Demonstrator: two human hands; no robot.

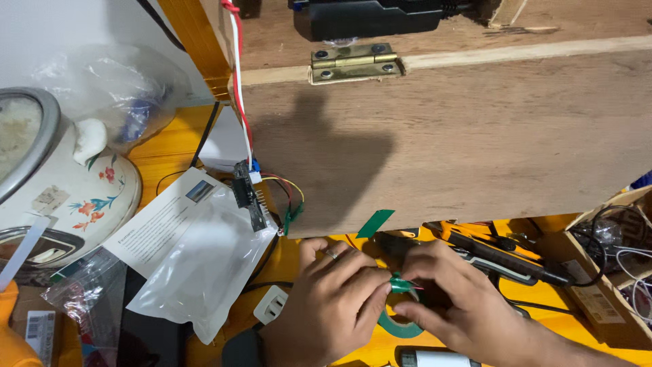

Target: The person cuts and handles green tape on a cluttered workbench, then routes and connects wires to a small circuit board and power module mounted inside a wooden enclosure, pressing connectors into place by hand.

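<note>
— Down by the counter's (170, 153) near edge, both hands work together: the left hand (329, 299) and right hand (448, 299) have their fingers pinched on a green tape piece (402, 285) wrapped round a thin wire.

— Much done?

— Partly wrapped, I'd judge; the tape roll (401, 328) lies beneath. A spare strip (375, 223) hangs off the wooden board (462, 143) behind. The joint itself is hidden.

Home workbench: soldering iron (506, 261), wires (285, 194).

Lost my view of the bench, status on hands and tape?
Both hands pinching green tape piece: left hand, right hand. Tape roll beneath the hands. Soldering iron close behind.
</note>
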